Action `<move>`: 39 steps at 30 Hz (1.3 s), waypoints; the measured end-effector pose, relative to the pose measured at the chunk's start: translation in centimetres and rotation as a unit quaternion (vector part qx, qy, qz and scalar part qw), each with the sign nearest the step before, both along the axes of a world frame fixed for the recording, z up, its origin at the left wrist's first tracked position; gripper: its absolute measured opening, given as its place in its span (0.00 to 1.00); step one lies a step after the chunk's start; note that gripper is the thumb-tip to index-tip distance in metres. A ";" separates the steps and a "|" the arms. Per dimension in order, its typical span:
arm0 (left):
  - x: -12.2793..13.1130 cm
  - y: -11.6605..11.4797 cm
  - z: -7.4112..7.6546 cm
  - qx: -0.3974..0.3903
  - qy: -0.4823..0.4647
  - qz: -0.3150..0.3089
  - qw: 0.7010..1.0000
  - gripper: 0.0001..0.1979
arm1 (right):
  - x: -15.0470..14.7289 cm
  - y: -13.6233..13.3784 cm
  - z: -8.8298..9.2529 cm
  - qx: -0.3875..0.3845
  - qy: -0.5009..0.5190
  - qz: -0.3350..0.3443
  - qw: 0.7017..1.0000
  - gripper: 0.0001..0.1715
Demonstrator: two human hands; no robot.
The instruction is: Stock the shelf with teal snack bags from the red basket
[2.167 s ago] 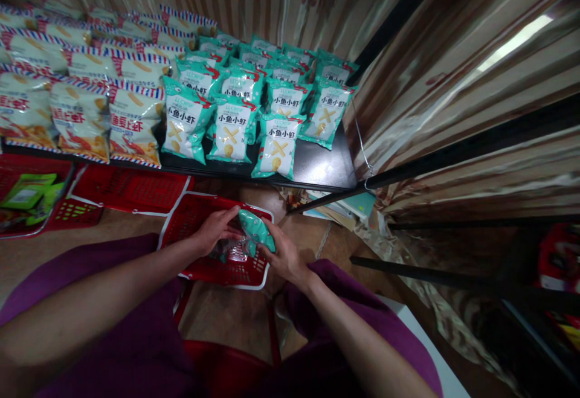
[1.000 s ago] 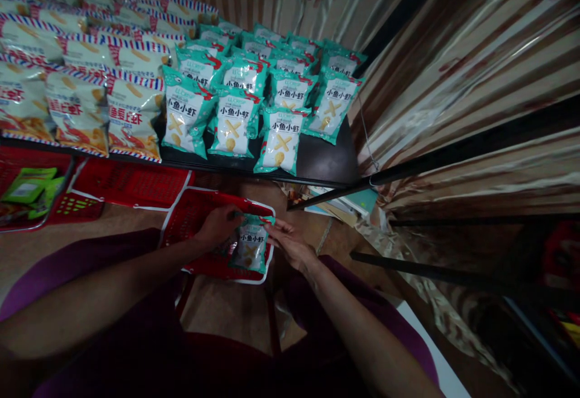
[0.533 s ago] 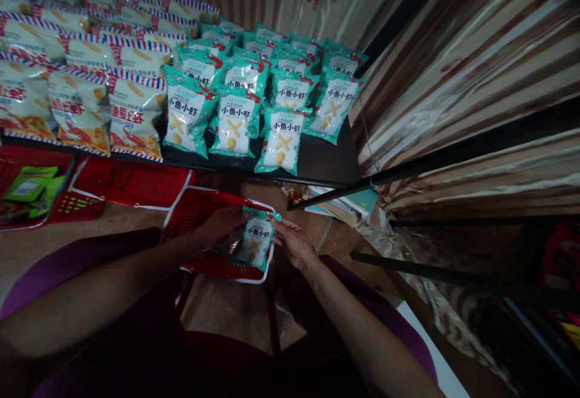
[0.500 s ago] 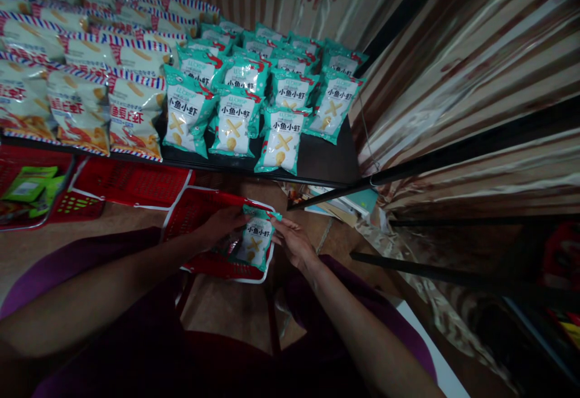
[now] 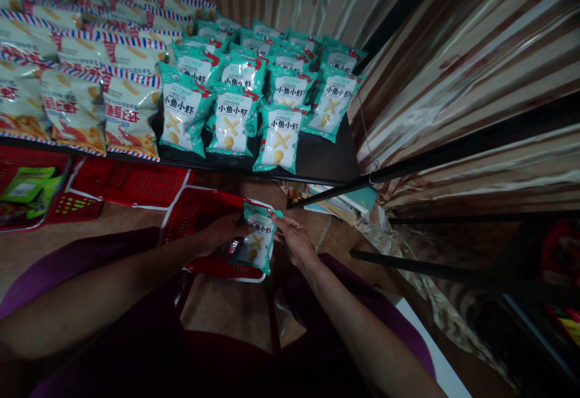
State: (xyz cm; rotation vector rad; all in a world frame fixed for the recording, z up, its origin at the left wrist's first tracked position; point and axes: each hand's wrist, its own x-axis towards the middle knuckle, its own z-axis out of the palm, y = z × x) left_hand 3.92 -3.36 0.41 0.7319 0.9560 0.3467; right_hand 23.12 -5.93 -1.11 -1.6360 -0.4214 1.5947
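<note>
A teal and white snack bag (image 5: 256, 244) is held upright between my two hands, over the right end of a red basket (image 5: 183, 214) with a white rim. My left hand (image 5: 225, 232) grips the bag's left side, its thumb on the front. At the upper right edge, my right hand (image 5: 292, 236) is closed on the same bag, with some fingers hidden behind it. Inside the basket, next to the bag, lies a dark reddish shiny packet, mostly hidden by my left hand.
A black shelf (image 5: 326, 156) ahead carries rows of teal snack bags (image 5: 278, 138) and, farther left, striped-top snack bags (image 5: 131, 114). Another red basket (image 5: 86, 205) at left holds green packets (image 5: 29, 185). Black metal bars (image 5: 435, 150) slant across the right, before a curtain.
My left thumb has come over the front of the bag, which has turned slightly. The whole view has shifted a little; both hands stay on the bag.
</note>
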 end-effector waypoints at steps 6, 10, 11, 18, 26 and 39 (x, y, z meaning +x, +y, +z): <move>0.1 -0.3 0.0 -0.008 0.004 -0.016 1.000 0.24 | -0.3 0.1 0.5 0.013 -0.029 -0.001 0.999 0.22; 0.1 -0.5 -0.7 -0.009 0.005 -0.004 1.000 0.24 | -0.3 0.2 0.8 0.020 -0.021 0.024 0.999 0.23; 0.1 -0.5 -0.8 -0.009 0.008 0.004 1.000 0.24 | -0.3 0.2 0.8 0.020 -0.008 0.031 0.999 0.24; 0.1 -0.1 -0.3 -0.056 0.037 0.088 0.994 0.26 | -0.3 0.2 0.6 -0.018 0.046 0.065 0.997 0.23; 0.2 0.0 -0.3 -0.046 0.040 0.101 0.993 0.25 | -0.5 0.0 0.5 0.017 0.075 0.087 0.993 0.24; 0.0 0.1 -1.0 -0.102 -0.033 0.086 0.991 0.20 | -0.2 0.1 0.0 0.001 0.094 0.073 0.993 0.22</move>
